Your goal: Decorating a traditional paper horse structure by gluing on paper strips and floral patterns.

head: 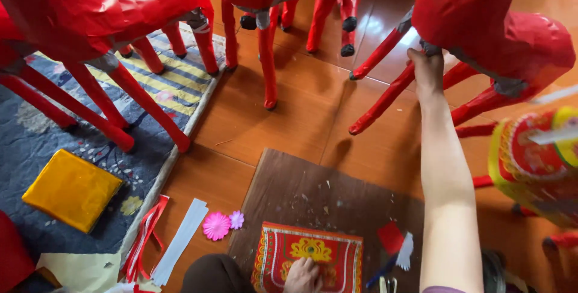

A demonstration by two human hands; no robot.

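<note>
Left hand (303,275), at 6 o'clock, presses flat on the red-and-gold decorated panel (308,257) lying on the brown board (325,200). Right hand (428,71), at 1 o'clock, well apart, grips the underside of the red paper horse (481,19) standing on the floor (289,112).

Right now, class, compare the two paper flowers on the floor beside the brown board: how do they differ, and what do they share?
The larger flower is bright pink; the smaller flower is pale lilac. The larger flower spreads much wider than the smaller flower. The larger flower lies nearer the white paper strip, while the smaller flower lies nearer the brown board. Both lie flat on the wooden floor, side by side, with many petals.
</note>
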